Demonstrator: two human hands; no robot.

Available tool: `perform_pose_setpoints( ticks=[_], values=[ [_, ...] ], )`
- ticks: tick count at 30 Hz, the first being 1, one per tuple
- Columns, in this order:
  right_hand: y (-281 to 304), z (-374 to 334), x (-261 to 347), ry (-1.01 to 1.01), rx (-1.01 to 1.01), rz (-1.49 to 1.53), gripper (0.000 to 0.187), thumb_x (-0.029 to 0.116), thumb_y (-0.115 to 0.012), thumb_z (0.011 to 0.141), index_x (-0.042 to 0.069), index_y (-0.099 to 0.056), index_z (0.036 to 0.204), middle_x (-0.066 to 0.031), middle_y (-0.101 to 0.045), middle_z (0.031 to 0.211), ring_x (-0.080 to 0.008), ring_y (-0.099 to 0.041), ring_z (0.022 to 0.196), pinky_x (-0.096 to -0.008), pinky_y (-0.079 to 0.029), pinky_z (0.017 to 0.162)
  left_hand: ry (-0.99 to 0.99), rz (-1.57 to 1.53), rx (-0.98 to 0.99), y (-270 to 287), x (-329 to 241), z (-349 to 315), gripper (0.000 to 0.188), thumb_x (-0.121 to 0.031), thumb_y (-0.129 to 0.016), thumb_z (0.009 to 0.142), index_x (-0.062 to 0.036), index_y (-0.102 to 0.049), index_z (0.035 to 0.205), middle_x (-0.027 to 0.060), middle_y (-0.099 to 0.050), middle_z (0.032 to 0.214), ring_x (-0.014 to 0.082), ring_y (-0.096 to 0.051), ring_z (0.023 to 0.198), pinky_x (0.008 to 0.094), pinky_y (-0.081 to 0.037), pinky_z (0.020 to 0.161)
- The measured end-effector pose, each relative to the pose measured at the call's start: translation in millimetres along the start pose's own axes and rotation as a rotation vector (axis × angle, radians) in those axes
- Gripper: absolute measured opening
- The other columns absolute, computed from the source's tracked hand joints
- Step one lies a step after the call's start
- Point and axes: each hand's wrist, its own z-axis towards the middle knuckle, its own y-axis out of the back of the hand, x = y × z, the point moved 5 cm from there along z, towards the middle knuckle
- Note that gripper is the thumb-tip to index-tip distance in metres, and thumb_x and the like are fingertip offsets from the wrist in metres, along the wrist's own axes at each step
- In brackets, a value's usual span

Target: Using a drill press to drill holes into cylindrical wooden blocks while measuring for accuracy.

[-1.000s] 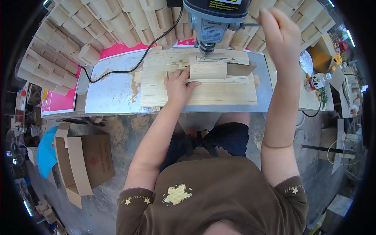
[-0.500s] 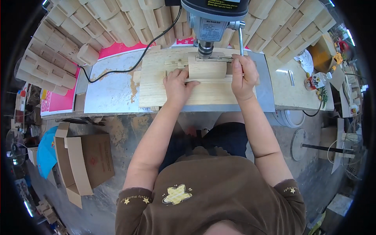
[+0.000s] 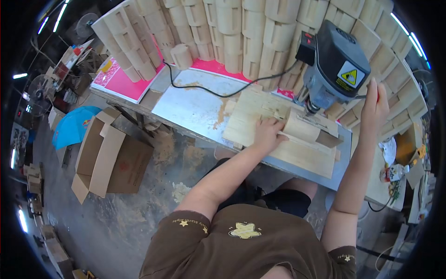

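Observation:
A curved pale wooden piece with a slot cut in its top lies on a wooden board under a small bench drill press. The drill's chuck is over the slot; whether the bit touches the wood I cannot tell. My left hand grips the left end of the piece, thumb at the near side and fingers at the far side. Raised to the right of the drill head, my right hand is closed around its lever handle, mostly hidden by the fingers.
Stacks of slotted wooden pieces line the back of the bench. A black cable crosses the pale sheet at left. An open cardboard box and a blue umbrella stand on the floor. A bottle is at the right.
The view has swung, so the bench appears tilted. My right hand has gone up and away from the wood with the lever. My left hand stays at the piece's left end.

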Motion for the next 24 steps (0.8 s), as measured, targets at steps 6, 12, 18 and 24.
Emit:
perform_pose_setpoints(
  ticks=[6,12,18,24],
  values=[
    [-36,43,-74,-0.095,0.132,-0.208,0.034,0.034,-0.047,0.094,0.003,-0.059,0.088,-0.0057,-0.052,0.065,-0.0156,-0.047,0.061,-0.0288,-0.039,0.06,0.064,-0.034,0.089,-2,-1,3,0.057,-0.029,-0.077,0.062,-0.0137,-0.06,0.114,0.0035,-0.055,0.084,0.0243,-0.053,0.092,0.0413,-0.033,0.081],
    [-14,-53,-79,-0.366,0.431,0.162,0.045,0.023,-0.054,0.091,0.012,-0.044,0.134,-0.0125,-0.057,0.114,-0.0237,-0.054,0.104,-0.035,-0.041,0.089,0.023,-0.053,0.038,-5,3,3,0.054,-0.031,-0.078,0.061,-0.0126,-0.062,0.109,0.0031,-0.057,0.089,0.0245,-0.053,0.092,0.0433,-0.034,0.082],
    [-9,-149,-93,-0.057,0.914,-0.282,0.042,0.016,-0.06,0.083,0.009,-0.051,0.123,-0.0111,-0.058,0.107,-0.0299,-0.052,0.103,-0.044,-0.032,0.094,0.026,-0.169,-0.037,-7,7,6,0.049,-0.031,-0.079,0.058,-0.0106,-0.064,0.101,0.0042,-0.057,0.087,0.0257,-0.054,0.092,0.0453,-0.032,0.088],
    [0,-160,-82,-0.043,0.772,-0.375,0.029,0.016,-0.064,0.078,0.009,-0.059,0.105,-0.0093,-0.059,0.096,-0.0297,-0.052,0.095,-0.0412,-0.034,0.086,-0.094,-0.327,0.113,21,46,-1,0.038,-0.019,-0.076,0.055,-0.0029,-0.061,0.086,0.013,-0.056,0.081,0.029,-0.057,0.075,0.0374,-0.046,0.064]
  ],
)
